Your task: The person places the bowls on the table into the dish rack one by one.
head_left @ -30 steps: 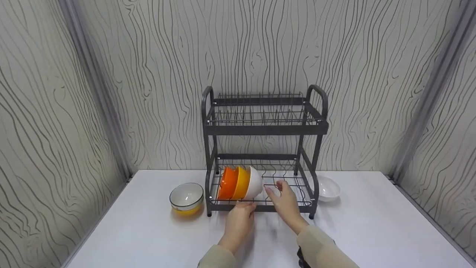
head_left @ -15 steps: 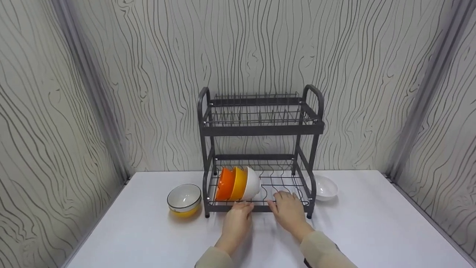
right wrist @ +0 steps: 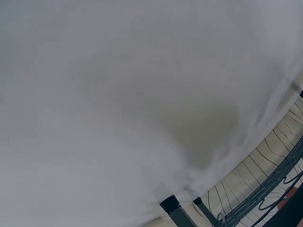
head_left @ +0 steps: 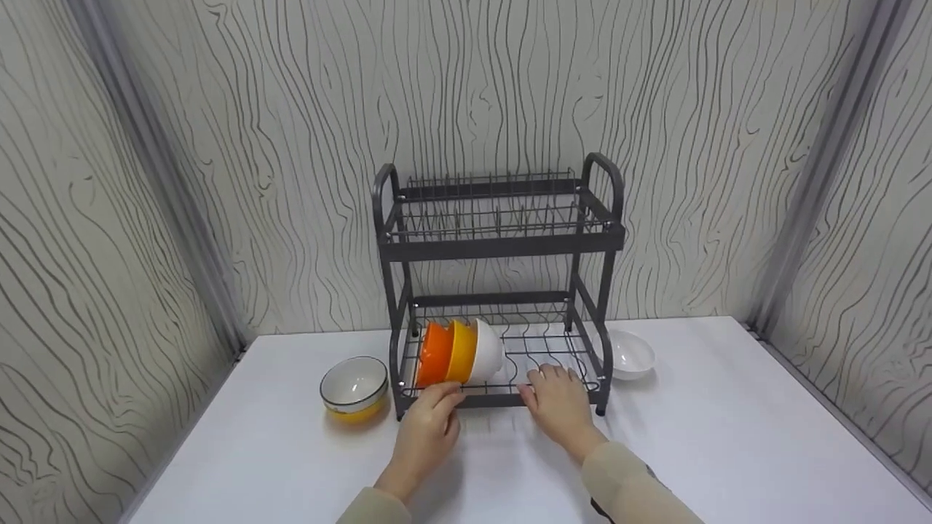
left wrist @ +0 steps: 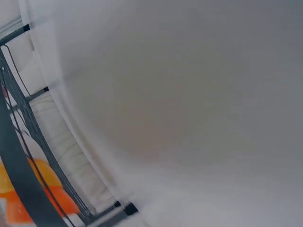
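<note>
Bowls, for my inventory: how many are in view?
6: orange bowl, yellow bowl, white bowl on the rack; rimmed bowl in lower bowl, left of it; last bowl, right. More may hide.

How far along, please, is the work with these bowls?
Already done, it seems: an orange bowl, a yellow bowl and a white bowl lean low in the rack. In hand: the left hand and right hand are at its lower front rail, apparently holding no bowl. Probably remaining: the dark-rimmed bowl stacked on another yellow bowl, and the second white bowl, outside the rack.
</note>
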Demonstrator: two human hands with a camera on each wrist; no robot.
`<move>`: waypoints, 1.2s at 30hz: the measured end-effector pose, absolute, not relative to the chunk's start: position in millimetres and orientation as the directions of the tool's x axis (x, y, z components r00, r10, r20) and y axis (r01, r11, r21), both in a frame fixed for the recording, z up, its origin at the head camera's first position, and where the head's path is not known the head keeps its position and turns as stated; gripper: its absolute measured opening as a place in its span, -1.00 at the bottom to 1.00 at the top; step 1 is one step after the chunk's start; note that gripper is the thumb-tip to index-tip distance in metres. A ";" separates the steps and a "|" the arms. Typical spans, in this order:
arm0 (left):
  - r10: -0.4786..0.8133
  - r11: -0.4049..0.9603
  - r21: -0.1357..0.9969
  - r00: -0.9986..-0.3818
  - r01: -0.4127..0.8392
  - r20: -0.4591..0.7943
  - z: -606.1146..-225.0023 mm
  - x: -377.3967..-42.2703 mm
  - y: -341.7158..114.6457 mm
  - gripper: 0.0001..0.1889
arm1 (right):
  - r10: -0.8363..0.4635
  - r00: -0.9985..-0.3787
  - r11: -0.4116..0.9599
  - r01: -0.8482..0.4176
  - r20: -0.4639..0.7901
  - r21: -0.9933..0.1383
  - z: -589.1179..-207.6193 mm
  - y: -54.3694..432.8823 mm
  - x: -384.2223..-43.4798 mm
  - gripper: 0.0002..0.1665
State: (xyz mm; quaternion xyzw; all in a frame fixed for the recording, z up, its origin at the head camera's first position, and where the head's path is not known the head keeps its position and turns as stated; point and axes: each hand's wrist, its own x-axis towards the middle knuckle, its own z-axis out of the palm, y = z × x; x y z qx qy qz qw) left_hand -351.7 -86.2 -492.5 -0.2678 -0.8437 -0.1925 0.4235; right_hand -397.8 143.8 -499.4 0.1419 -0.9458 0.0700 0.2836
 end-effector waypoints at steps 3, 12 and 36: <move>0.241 0.807 0.084 -0.455 0.585 0.857 -495.8 -355.8 -109.6 -0.72 | -0.224 -0.804 0.951 -0.303 0.551 -0.056 -499.6 144.6 -398.2 -0.60; 0.052 0.910 0.252 -0.694 0.329 0.718 -498.7 -364.0 -172.7 -0.55 | -0.208 -0.823 0.954 -0.290 0.529 -0.077 -500.2 146.2 -398.9 -0.57; 0.009 0.947 0.289 -0.913 0.138 0.407 -498.4 -377.2 -203.5 -0.90 | -0.186 -0.831 0.961 -0.266 0.525 -0.080 -500.3 141.0 -398.6 -0.55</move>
